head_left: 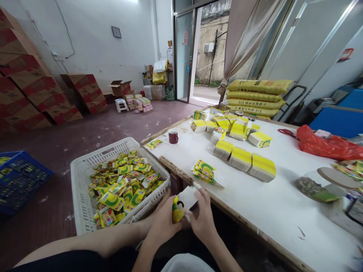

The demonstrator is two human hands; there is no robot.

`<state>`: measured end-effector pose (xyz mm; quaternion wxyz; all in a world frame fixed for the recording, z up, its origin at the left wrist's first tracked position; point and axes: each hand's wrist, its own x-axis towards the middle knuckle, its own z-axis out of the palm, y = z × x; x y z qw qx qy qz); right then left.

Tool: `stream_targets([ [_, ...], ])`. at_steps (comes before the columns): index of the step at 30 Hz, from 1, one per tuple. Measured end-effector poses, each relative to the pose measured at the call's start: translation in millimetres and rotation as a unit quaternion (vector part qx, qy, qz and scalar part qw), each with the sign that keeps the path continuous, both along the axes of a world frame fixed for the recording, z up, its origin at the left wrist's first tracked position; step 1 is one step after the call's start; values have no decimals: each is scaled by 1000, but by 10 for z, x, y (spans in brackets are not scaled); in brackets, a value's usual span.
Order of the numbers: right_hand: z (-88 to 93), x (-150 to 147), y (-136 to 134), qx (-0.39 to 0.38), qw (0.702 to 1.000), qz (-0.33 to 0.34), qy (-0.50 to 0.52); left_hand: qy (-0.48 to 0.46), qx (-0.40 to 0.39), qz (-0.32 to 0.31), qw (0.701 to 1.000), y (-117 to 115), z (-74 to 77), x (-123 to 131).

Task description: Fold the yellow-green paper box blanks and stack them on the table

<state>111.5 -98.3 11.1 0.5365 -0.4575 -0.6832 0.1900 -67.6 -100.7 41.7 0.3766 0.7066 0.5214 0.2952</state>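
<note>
Near the table's front edge, my left hand [166,223] is closed round a small yellow-and-green packet [178,212]. A dark curved mark or ring shows at its upper side; I cannot make out what it is. Close beside it, the fingers of my right hand [202,211] are closed on a white paper piece [187,197], which reaches across to the packet. Whether the two are joined is unclear. Just beyond my hands, a small pile of yellow-green packets [204,172] lies on the white tabletop [246,204]. At my left stands a white plastic crate [81,196] holding many similar packets.
Stacks of yellow-topped paper packets [244,158] lie across the table. A dark red mug [173,136], red scissors [287,132] and a red plastic bag [326,145] are there too. A blue crate [24,179] sits on the floor at left. Cartons [31,75] stand by the wall.
</note>
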Motion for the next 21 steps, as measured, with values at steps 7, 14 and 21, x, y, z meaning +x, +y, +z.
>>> stream_targets([
  [7,-13,-144,45,-386,828,157,375,28,85,-13,996,-55,-96,194],
  [14,56,-101,-5,-324,870,191,318,47,90,-13,995,-92,-19,217],
  [21,-34,-30,-34,-91,987,129,43,-10,140,33,990,99,-243,162],
])
